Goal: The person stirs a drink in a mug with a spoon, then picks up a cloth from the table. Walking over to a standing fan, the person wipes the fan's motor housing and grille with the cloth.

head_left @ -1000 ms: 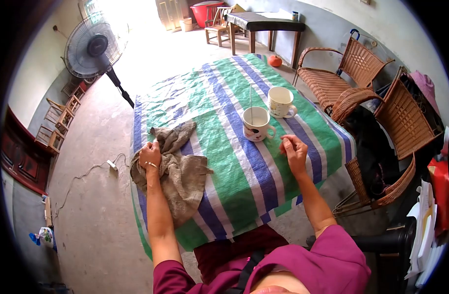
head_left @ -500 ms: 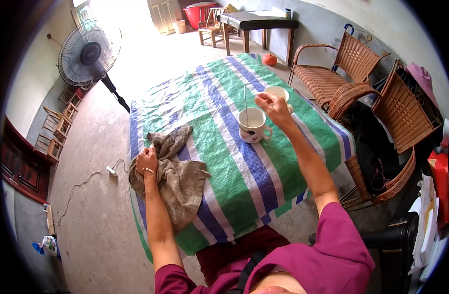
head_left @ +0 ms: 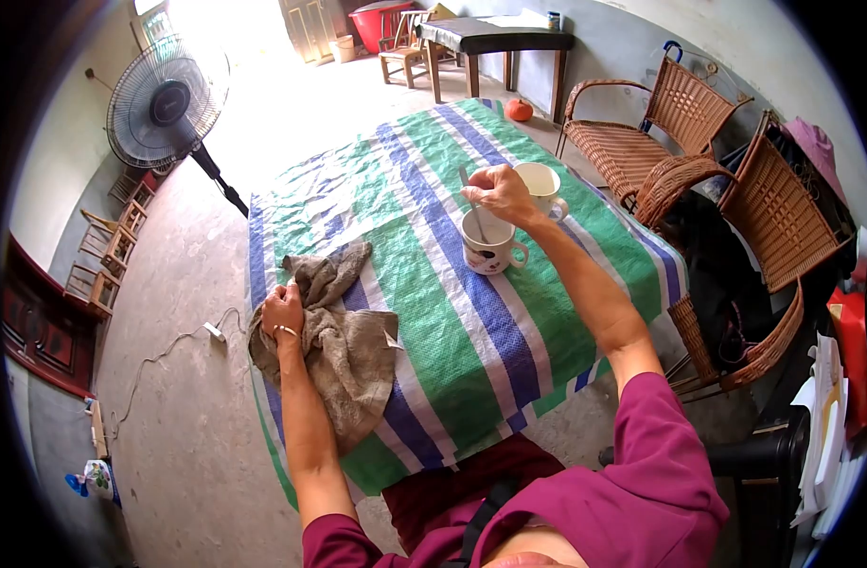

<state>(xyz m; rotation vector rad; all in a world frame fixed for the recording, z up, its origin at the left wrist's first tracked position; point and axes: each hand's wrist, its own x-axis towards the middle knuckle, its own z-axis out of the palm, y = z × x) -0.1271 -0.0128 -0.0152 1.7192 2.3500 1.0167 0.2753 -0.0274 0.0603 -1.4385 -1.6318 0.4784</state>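
Note:
My left hand (head_left: 282, 309) is closed on a bunched brown cloth (head_left: 346, 364), which lies over the left part of the striped table cover (head_left: 443, 350). Pinched in the fingers of my right hand (head_left: 500, 192) is a thin spoon (head_left: 479, 220), its lower end inside the nearer white mug (head_left: 488, 248). That mug stands upright and has a dark printed pattern. Just behind it, to the right, a second white mug (head_left: 539, 185) is partly hidden by my right hand.
A standing fan (head_left: 168, 102) is beyond the table's left edge. Wicker chairs (head_left: 632, 151) stand at the right, with a dark table (head_left: 495, 36) at the back. An orange round object (head_left: 519, 110) lies behind the table. A cord with a white socket (head_left: 215, 331) crosses the floor.
My right hand has moved from the right of the mugs up over the nearer one and taken hold of the spoon, which now leans differently. My left hand stays on the cloth.

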